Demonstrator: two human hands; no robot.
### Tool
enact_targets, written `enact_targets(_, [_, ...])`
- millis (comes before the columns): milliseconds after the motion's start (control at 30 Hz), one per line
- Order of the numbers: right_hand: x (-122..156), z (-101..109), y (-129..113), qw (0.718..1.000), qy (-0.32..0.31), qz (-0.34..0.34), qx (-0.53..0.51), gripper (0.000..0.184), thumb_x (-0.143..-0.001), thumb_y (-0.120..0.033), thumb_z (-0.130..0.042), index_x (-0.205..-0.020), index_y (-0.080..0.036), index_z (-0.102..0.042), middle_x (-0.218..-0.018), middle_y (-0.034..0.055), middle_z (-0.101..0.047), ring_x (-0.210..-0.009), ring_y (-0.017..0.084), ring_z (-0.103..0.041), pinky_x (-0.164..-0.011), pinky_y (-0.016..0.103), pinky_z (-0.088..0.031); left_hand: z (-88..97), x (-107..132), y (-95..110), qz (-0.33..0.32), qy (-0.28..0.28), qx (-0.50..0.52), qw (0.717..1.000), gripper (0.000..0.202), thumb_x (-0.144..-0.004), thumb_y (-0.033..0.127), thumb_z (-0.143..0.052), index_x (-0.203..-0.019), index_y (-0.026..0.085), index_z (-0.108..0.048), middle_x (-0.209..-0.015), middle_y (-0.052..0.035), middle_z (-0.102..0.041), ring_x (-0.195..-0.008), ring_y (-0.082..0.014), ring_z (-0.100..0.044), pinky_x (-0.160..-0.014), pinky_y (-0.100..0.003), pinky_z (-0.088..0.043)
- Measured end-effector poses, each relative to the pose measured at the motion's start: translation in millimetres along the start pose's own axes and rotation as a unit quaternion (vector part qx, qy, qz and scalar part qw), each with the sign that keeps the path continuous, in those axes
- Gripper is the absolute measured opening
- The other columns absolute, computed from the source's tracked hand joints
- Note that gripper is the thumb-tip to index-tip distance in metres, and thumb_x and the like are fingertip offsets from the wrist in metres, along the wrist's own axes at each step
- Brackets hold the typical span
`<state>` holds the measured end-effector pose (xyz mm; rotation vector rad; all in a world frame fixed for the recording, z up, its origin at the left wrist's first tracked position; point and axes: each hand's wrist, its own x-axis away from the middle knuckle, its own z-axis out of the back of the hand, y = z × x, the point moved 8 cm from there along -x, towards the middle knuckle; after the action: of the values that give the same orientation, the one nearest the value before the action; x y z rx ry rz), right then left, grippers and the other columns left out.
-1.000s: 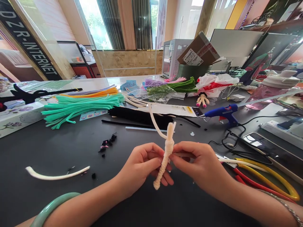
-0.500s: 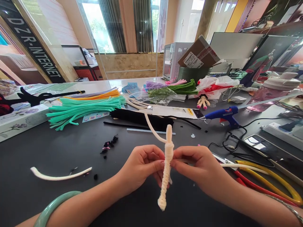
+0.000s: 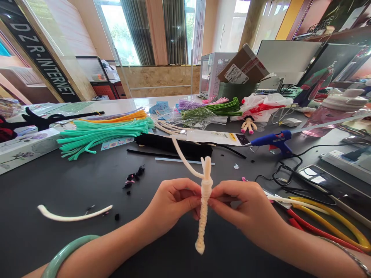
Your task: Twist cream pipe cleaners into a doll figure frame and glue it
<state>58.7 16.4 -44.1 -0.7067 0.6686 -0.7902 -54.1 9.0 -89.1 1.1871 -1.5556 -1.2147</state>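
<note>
Between my two hands stands a cream pipe cleaner figure (image 3: 203,208), a coil-wrapped stem with a rounded lower end and loose ends at the top. One long strand curves up and left from its upper part. My left hand (image 3: 181,200) pinches the stem from the left with thumb and forefinger. From the other side, my right hand (image 3: 239,202) pinches it at about the same height. The stem hides part of both sets of fingertips. On the table to the left lies a curved piece of white pipe cleaner (image 3: 74,218), apart from my hands.
Turquoise pipe cleaners (image 3: 104,135) and a black bundle (image 3: 174,146) lie beyond my hands. At the right are a blue glue gun (image 3: 274,142) with its cord, pliers with red and yellow handles (image 3: 327,220), and a phone (image 3: 333,185). Black scraps (image 3: 135,175) lie left of centre.
The figure has tilted a little, and its top ends now show apart. Its lower end has risen slightly. Both hands keep their pinch, with the right wrist slightly turned.
</note>
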Motion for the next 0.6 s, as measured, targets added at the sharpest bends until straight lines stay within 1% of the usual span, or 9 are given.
enact_targets(100, [0.9,1.9,-2.7,0.999,0.015,0.023,0.025,0.02,-0.077,-0.02,-0.054,-0.062,-0.017,-0.067,-0.05,-0.0023,-0.062,-0.044,0.008,-0.053,-0.042,0.015,-0.039,-0.1,-0.3,0.0,0.002,-0.005,-0.004,1.0,0.024,-0.062,0.032,-0.079,-0.07,0.012,-0.069,-0.061,-0.002,-0.065,-0.054,-0.0145,-0.062,-0.053,-0.025,-0.052])
enact_targets(200, [2.5,2.6,-3.3,0.998,0.022,0.041,0.051,0.018,-0.077,-0.019,-0.056,-0.064,-0.017,-0.069,-0.051,-0.0026,-0.063,-0.043,0.007,-0.053,-0.043,0.014,-0.039,0.4,-1.3,-0.9,0.013,-0.008,-0.002,1.0,0.024,-0.062,0.032,-0.08,-0.07,0.012,-0.069,-0.064,-0.0024,-0.066,-0.056,-0.0148,-0.063,-0.057,-0.027,-0.053])
enact_targets(267, [3.4,3.0,-2.6,0.997,0.026,0.046,0.065,0.017,-0.078,-0.019,-0.057,-0.065,-0.018,-0.069,-0.052,-0.0025,-0.064,-0.043,0.008,-0.053,-0.043,0.015,-0.039,0.5,-1.9,-1.8,0.023,-0.012,0.004,1.0,0.024,-0.061,0.032,-0.08,-0.07,0.012,-0.069,-0.064,-0.0028,-0.067,-0.058,-0.0155,-0.064,-0.058,-0.027,-0.053])
enact_targets(367, [3.3,4.3,-1.6,0.996,0.03,0.042,0.073,0.017,-0.078,-0.02,-0.058,-0.066,-0.019,-0.069,-0.053,-0.0024,-0.065,-0.043,0.008,-0.053,-0.043,0.016,-0.04,-1.2,-2.0,-2.6,0.035,-0.028,0.017,0.999,0.023,-0.06,0.03,-0.081,-0.067,0.012,-0.069,-0.061,-0.0029,-0.066,-0.055,-0.0141,-0.062,-0.055,-0.025,-0.052])
enact_targets(467, [1.4,3.8,-1.5,0.998,0.02,0.038,0.056,0.014,-0.076,-0.018,-0.06,-0.065,-0.02,-0.069,-0.053,-0.0027,-0.066,-0.044,0.009,-0.054,-0.044,0.017,-0.041,-3.6,-1.6,-3.4,0.047,-0.052,0.028,0.997,0.021,-0.061,0.029,-0.08,-0.066,0.011,-0.069,-0.058,-0.0028,-0.065,-0.051,-0.0117,-0.06,-0.052,-0.022,-0.049])
enact_targets(600, [0.7,-1.5,1.9,1.0,-0.016,0.022,-0.002,0.011,-0.076,-0.017,-0.061,-0.07,-0.02,-0.07,-0.061,-0.0014,-0.069,-0.051,0.011,-0.059,-0.049,0.018,-0.045,-8.9,-0.3,-8.0,0.083,-0.11,0.031,0.99,0.021,-0.06,0.029,-0.08,-0.063,0.011,-0.068,-0.057,-0.0029,-0.064,-0.048,-0.0111,-0.058,-0.049,-0.022,-0.048])
